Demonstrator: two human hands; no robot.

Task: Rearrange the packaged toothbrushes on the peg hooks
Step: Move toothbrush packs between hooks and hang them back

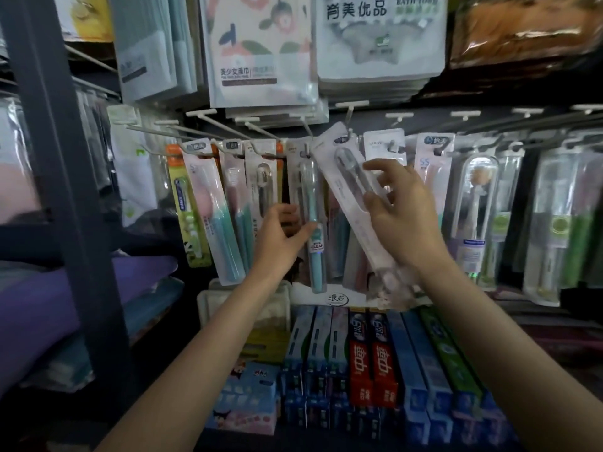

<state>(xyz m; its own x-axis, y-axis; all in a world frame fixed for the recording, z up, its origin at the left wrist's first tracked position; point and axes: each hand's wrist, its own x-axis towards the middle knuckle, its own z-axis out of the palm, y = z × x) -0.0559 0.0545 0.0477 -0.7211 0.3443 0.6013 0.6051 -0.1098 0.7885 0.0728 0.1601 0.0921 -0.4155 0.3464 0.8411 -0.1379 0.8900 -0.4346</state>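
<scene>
Cardboard toothpaste boxes (359,363) stand in rows nearest me, under both forearms, out of the way of what I am doing above them.

Above those, my right hand (401,216) pinches a long clear-and-white toothbrush pack (350,203) between thumb and curled fingers, about its middle. I hold it tilted, top leaning left and up, so that its hang hole points toward a peg hook (349,132); the top of the card sits just at that hook, though I cannot tell whether the hole is on the wire.

My left hand (280,236) reaches beside it, thumb resting on the front of a hanging teal toothbrush pack (313,223) and fingers curled behind it. I judge that I am holding it steady, or drawing it aside, so the neighbouring pack has room.

Further back, the other packaged toothbrushes (228,203) hang along the row of hooks, left and right. Beyond and above hang towel packets (261,50).
</scene>
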